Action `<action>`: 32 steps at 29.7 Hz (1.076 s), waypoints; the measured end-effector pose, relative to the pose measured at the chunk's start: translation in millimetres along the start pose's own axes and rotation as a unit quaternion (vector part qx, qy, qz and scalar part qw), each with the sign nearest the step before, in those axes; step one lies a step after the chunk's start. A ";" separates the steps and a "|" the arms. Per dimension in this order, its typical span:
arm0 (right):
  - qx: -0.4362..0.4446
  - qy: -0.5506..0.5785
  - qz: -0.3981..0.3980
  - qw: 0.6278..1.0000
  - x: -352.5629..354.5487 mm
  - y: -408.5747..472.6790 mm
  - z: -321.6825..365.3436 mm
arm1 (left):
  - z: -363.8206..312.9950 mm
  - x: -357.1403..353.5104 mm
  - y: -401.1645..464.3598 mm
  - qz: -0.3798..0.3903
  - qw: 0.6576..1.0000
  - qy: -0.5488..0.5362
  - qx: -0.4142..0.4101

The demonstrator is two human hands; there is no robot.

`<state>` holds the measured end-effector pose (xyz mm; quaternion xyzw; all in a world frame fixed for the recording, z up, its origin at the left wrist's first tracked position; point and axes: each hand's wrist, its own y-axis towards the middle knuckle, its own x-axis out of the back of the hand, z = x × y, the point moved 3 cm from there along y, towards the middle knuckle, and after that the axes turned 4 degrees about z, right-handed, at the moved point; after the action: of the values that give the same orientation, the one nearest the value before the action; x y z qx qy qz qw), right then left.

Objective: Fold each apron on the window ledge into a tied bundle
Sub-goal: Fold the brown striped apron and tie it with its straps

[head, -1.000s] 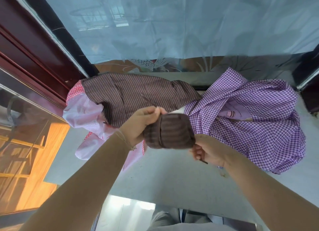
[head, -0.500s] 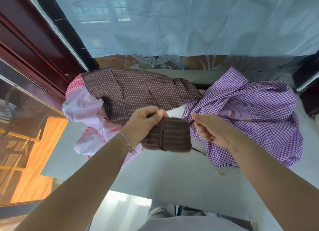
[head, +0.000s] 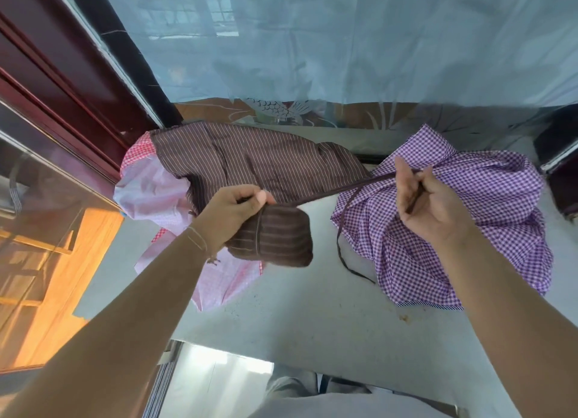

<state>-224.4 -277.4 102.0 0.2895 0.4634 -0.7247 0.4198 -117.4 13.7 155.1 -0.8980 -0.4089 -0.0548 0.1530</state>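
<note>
Bare forearms w/ no sleeves, thin thread bracelet (head: 197, 242) on left wrist, grey trousers (head: 300, 395) below.

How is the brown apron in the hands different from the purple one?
The brown apron is folded into a small bundle; the purple apron lies loose and crumpled. The brown one is striped, the purple one checked. The left hand holds the brown one up, while the purple one rests on the ledge. Both are cloth.
</note>
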 end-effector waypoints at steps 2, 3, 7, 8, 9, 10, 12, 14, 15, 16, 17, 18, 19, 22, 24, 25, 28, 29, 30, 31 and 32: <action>-0.012 -0.001 -0.035 0.999 8.5 8.4 -19.4 | -3.5 -1.1 5.3 -0.026 0.988 -0.153 0.004; -0.025 -0.020 -0.051 0.998 15.5 11.9 -31.5 | -2.2 0.1 9.3 -0.049 0.977 -0.208 0.023; -0.136 -0.210 -0.104 0.963 44.1 8.1 -85.2 | 20.6 12.2 28.4 -0.159 0.914 -0.344 0.143; -0.175 -0.317 -0.098 0.927 49.1 2.1 -96.9 | 28.2 17.9 33.5 -0.207 0.899 -0.346 0.169; -0.208 -0.427 -0.077 0.877 51.5 -4.4 -106.4 | 34.7 24.4 37.5 -0.259 0.890 -0.326 0.188; -0.226 -0.516 -0.042 0.825 50.2 -10.9 -113.2 | 39.8 32.8 41.0 -0.307 0.889 -0.279 0.195; -0.214 -0.631 0.063 0.743 37.4 -21.7 -118.3 | 46.5 47.6 45.0 -0.382 0.893 -0.152 0.182; -0.164 -0.693 0.164 0.683 11.0 -32.5 -110.3 | 49.0 54.3 43.0 -0.403 0.901 -0.005 0.158; -0.137 -0.701 0.198 0.671 -5.9 -38.6 -102.7 | 47.8 53.0 39.3 -0.396 0.904 0.080 0.144; -0.109 -0.698 0.221 0.673 -24.2 -44.0 -93.6 | 46.6 48.6 35.6 -0.375 0.904 0.163 0.127; -0.079 -0.691 0.238 0.679 -41.4 -49.0 -83.3 | 42.1 37.6 30.4 -0.339 0.906 0.232 0.106; -0.046 -0.683 0.252 0.684 -58.5 -52.3 -73.6 | 38.5 22.8 25.2 -0.284 0.911 0.285 0.088; -0.018 -0.676 0.260 0.690 -72.9 -54.2 -65.4 | 35.2 4.2 19.1 -0.220 0.917 0.327 0.070; 0.014 -0.617 0.237 0.751 -92.4 -52.2 -56.4 | 27.4 -45.5 -5.3 -0.099 0.928 0.359 0.009; 0.002 -0.529 0.178 0.830 -91.3 -46.7 -61.8 | 19.7 -62.5 -20.8 -0.078 0.948 0.308 0.007; -0.007 -0.469 0.148 0.871 -88.7 -44.3 -66.9 | 14.2 -68.6 -26.8 -0.062 0.960 0.272 0.025; -0.015 -0.336 0.066 0.939 -84.3 -45.5 -82.7 | -1.6 -77.6 -44.4 -0.019 0.993 0.054 0.100; -0.011 -0.316 0.044 0.948 -83.1 -49.3 -89.1 | -4.7 -77.8 -51.1 -0.009 0.992 -0.017 0.123; 0.004 -0.306 0.025 0.952 -81.7 -55.0 -96.0 | -4.8 -76.9 -58.0 -0.003 0.989 -0.056 0.139; 0.029 -0.309 0.011 0.951 -79.3 -61.1 -102.9 | -3.0 -75.9 -65.1 0.001 0.986 -0.068 0.151; 0.053 -0.321 0.002 0.945 -76.6 -67.2 -109.4 | 0.3 -75.4 -71.9 0.003 0.985 -0.067 0.159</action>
<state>-243.2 -136.6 148.6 0.0642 0.2640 -0.8022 0.5317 -221.2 4.2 154.5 -0.8652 -0.4186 0.0714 0.2666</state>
